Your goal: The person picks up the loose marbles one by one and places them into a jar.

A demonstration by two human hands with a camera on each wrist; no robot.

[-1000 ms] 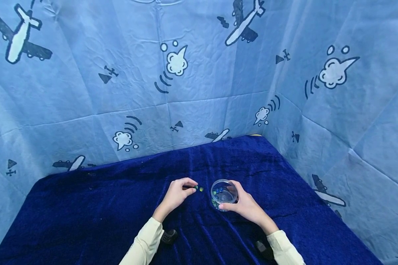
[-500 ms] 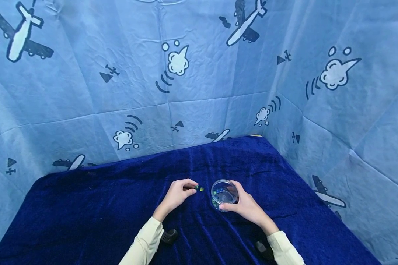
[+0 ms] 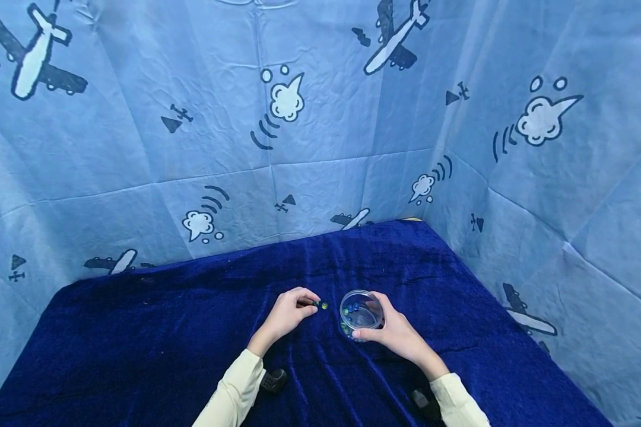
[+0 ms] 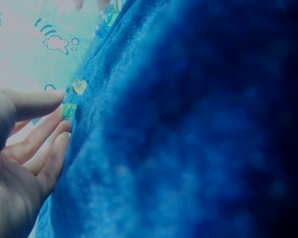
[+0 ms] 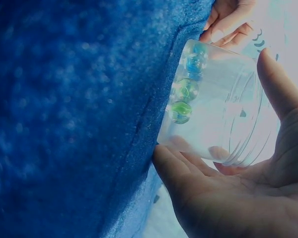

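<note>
My left hand (image 3: 286,311) is low over the blue cloth, thumb and fingertips at either side of a small green glass marble (image 4: 69,111), which it pinches. Just beyond those fingertips a second, yellow-green marble (image 3: 324,306) lies on the cloth; the left wrist view shows this yellowish marble (image 4: 79,87) a short gap away. My right hand (image 3: 392,326) grips a clear round plastic jar (image 5: 218,99) from its right side, thumb in front and fingers behind. The jar stands upright, its mouth uncovered. Several blue and green marbles (image 5: 181,112) rest on its bottom.
Dark blue velvety cloth (image 3: 192,332) with soft folds covers the table. Light blue curtains (image 3: 320,130) printed with planes and clouds rise behind and to the right. Dark devices (image 3: 273,381) sit under both wrists.
The left fingertips have shifted very slightly around the green marble, and less of it shows in the head view. The right hand and jar stay in place.
</note>
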